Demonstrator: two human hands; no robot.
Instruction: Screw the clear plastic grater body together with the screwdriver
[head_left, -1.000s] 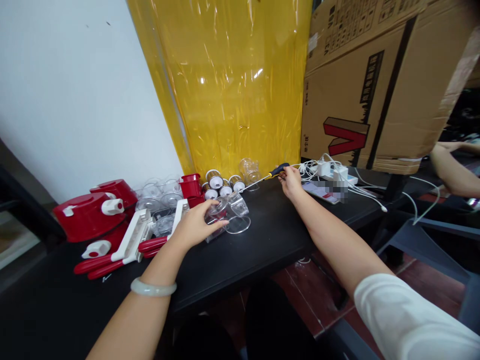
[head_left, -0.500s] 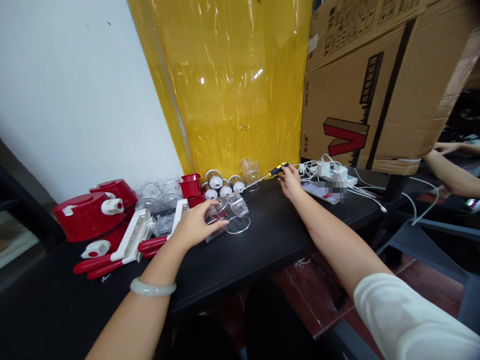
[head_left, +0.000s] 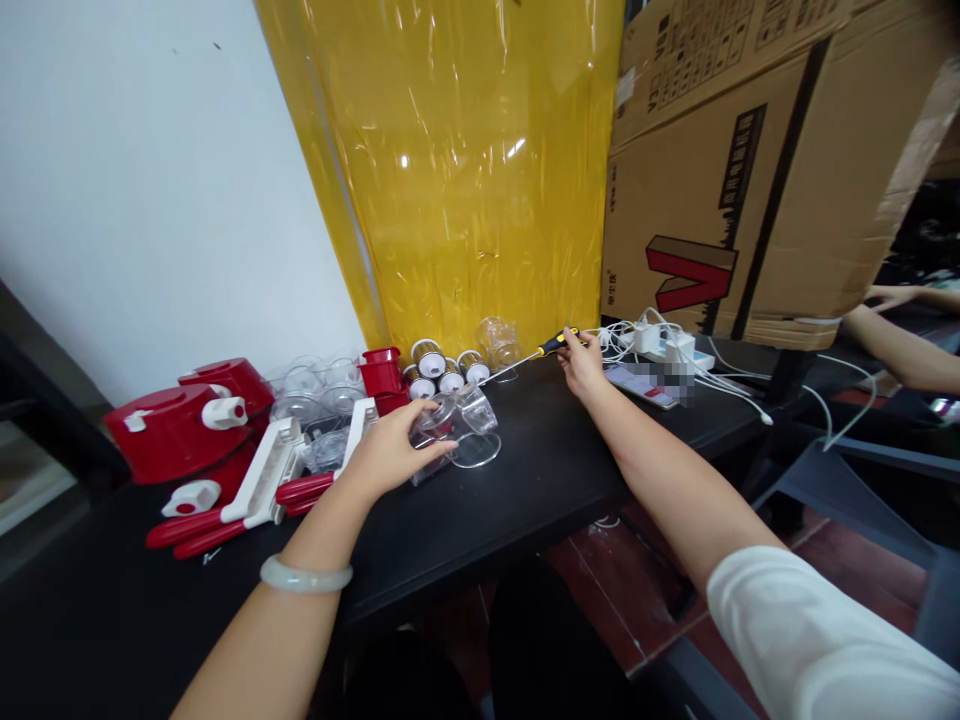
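Observation:
My left hand (head_left: 397, 445) is closed around a clear plastic part (head_left: 433, 425) on the black table, thumb and fingers on its sides. A clear round cup-like piece (head_left: 477, 410) lies against it on the right. My right hand (head_left: 582, 366) grips a screwdriver (head_left: 558, 342) by its yellow and black handle. The metal shaft slants down to the left, and its tip meets the upper rim of the clear pieces. Whether the tip sits on a screw is too small to tell. Behind the tip stand several small gold-banded cylinders (head_left: 428, 358) with white ends.
Red round housings (head_left: 176, 430), white frames with red handles (head_left: 271, 470) and clear bowls (head_left: 300, 405) crowd the left. A red box (head_left: 380, 371) stands behind my left hand. Right are a phone (head_left: 641, 385), white cables and chargers (head_left: 679, 345), a large carton (head_left: 742, 200) and another person's arm (head_left: 900, 350).
My right hand and the screwdriver handle have shifted very slightly, the handle a touch lower. My left hand stays on the clear part.

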